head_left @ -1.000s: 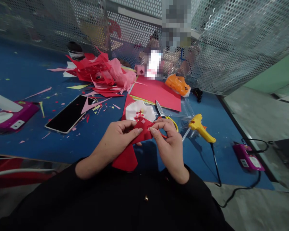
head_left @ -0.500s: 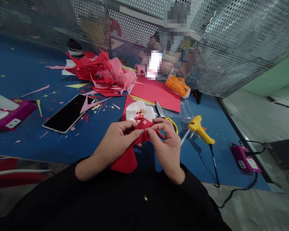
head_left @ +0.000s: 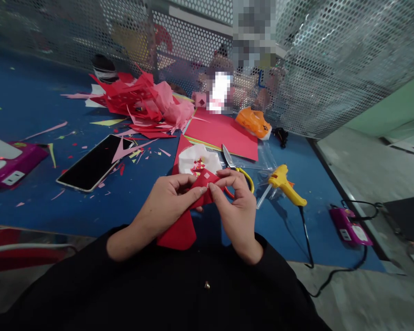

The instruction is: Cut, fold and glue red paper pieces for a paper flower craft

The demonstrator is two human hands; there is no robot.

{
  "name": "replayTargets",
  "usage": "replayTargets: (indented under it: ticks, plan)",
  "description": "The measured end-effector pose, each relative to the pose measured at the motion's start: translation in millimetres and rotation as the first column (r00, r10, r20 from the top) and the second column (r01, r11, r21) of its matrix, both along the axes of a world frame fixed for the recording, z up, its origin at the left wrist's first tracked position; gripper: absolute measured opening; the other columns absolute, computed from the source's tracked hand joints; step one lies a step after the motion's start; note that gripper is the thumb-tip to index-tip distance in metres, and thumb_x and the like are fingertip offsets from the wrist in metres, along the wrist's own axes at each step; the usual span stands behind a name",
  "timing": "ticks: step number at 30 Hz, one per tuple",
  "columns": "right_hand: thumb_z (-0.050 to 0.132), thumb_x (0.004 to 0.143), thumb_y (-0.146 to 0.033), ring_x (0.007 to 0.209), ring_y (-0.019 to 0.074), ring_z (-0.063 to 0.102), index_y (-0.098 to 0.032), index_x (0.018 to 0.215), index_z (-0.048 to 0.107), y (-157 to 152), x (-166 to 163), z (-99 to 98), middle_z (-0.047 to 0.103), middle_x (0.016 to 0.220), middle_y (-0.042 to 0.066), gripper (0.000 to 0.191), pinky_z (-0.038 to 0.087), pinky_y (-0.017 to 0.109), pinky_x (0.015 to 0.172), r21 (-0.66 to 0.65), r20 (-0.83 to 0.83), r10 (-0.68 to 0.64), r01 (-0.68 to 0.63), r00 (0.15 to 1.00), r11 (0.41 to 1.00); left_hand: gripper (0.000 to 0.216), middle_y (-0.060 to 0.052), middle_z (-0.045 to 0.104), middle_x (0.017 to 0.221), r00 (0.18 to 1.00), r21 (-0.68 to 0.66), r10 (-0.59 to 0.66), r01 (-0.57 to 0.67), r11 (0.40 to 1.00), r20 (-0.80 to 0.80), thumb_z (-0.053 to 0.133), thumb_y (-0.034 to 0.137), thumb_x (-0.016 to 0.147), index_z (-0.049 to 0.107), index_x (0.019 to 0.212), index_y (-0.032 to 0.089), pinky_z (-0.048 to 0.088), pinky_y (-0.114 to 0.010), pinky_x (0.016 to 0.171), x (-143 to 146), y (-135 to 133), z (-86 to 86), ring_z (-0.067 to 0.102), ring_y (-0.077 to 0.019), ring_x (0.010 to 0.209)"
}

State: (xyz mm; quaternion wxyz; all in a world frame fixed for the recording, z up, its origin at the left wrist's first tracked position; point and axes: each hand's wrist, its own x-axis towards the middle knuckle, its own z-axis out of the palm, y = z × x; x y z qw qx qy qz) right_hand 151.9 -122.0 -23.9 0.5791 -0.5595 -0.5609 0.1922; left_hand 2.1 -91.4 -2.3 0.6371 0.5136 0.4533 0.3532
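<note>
Blue table (head_left: 76,216) | perforated screen (head_left: 331,55) behind | grey floor (head_left: 372,296) | red paper (head_left: 202,181) handheld

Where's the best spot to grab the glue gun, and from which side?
Likely take the glue gun by its handle, from the near right: the handle slants that way, away from the scissors, cord trailing from its end.

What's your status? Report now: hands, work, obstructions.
Left hand, right hand: both pinching red paper. Pale square showing on it. Scissors close beyond right hand, not blocking the grip.
</note>
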Motion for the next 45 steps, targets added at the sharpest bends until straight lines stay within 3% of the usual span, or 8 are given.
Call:
replayTargets:
  ticks: [6,13,16,20,26,31,40,45]
  plan:
    - [0.069,0.084,-0.019,0.103,0.0207,0.063,-0.021,0.077,0.063,0.0,-0.8,-1.8,0.066,0.102,0.004,0.01,0.047,0.041,0.095,0.042,0.03,-0.023,0.021,0.999,0.999,0.026,-0.001,0.076,0.082,0.998,0.053,0.003,0.001,0.999,-0.061,0.075,0.039,0.08,0.078,0.092,0.017,0.053,-0.023,0.059,0.1,1.0,-0.7,0.067,-0.0143,0.065]
    - [0.068,0.086,-0.019,0.103,0.0206,0.063,-0.022,0.079,0.062,-0.9,0.1,-2.6,0.065,0.102,0.003,0.01,0.048,0.042,0.094,0.067,0.076,-0.031,0.026,0.997,0.997,0.018,-0.001,0.078,0.087,0.992,0.201,0.011,0.015,0.98,-0.126,0.072,0.034,0.083,0.078,0.087,0.018,0.049,-0.022,0.069,0.5,3.4,-3.7,0.066,-0.0149,0.077]
    - [0.067,0.087,-0.021,0.106,0.0205,0.062,-0.023,0.09,0.064,-3.7,3.6,-3.9,0.065,0.103,0.003,0.005,0.048,0.042,0.096,0.083,0.05,-0.036,0.031,0.998,0.996,0.019,-0.001,0.078,0.087,0.992,0.181,0.012,0.011,0.983,-0.127,0.072,0.035,0.083,0.077,0.087,0.018,0.049,-0.023,0.068,0.1,2.8,-1.8,0.066,-0.0148,0.076]
    - [0.066,0.088,-0.024,0.095,0.0175,0.065,-0.023,0.109,0.059,-7.4,8.1,-6.2,0.067,0.099,0.002,0.022,0.052,0.038,0.088,0.042,-0.124,-0.056,0.062,0.991,0.997,0.022,-0.001,0.077,0.083,0.989,0.158,0.021,0.002,0.987,-0.146,0.071,0.039,0.084,0.077,0.085,0.018,0.047,-0.023,0.063,-0.9,2.3,1.8,0.064,-0.0144,0.071]
    - [0.066,0.086,-0.023,0.069,0.0127,0.062,-0.022,0.108,0.06,-7.8,7.9,-7.2,0.062,0.073,-0.005,0.023,0.054,0.03,0.07,-0.145,-0.27,0.072,-0.115,0.96,0.983,0.025,-0.001,0.077,0.085,0.988,0.132,-0.002,0.023,0.991,-0.153,0.073,0.043,0.083,0.077,0.087,0.019,0.049,-0.024,0.067,-4.2,3.6,0.5,0.066,-0.0161,0.073]
    - [0.065,0.085,-0.019,0.069,0.0127,0.062,-0.022,0.108,0.06,-9.0,4.4,-6.7,0.062,0.072,-0.006,0.024,0.053,0.03,0.071,-0.11,-0.24,0.106,-0.136,0.965,0.985,0.028,-0.003,0.077,0.084,0.997,0.072,0.004,0.002,0.997,-0.083,0.076,0.046,0.079,0.076,0.086,0.018,0.05,-0.025,0.067,-8.0,4.9,-1.4,0.067,-0.0169,0.073]
    - [0.064,0.084,-0.017,0.073,0.013,0.06,-0.023,0.109,0.062,-12.9,-0.7,-5.9,0.059,0.075,-0.005,0.026,0.052,0.03,0.073,-0.089,-0.125,0.112,-0.123,0.986,0.988,0.027,-0.005,0.078,0.083,0.978,0.077,-0.022,0.039,0.996,-0.209,0.075,0.042,0.077,0.078,0.086,0.016,0.046,-0.024,0.06,-12.3,5.9,4.1,0.065,-0.0166,0.068]
    - [0.064,0.085,-0.019,0.073,0.0132,0.06,-0.023,0.109,0.061,-12.9,-0.8,-7.6,0.059,0.077,-0.005,0.025,0.053,0.031,0.076,-0.086,-0.144,0.115,-0.128,0.983,0.988,0.035,-0.003,0.074,0.072,0.977,0.078,-0.012,0.03,0.997,-0.213,0.072,0.051,0.08,0.076,0.079,0.016,0.043,-0.024,0.055,-15.0,7.3,4.5,0.061,-0.0152,0.061]
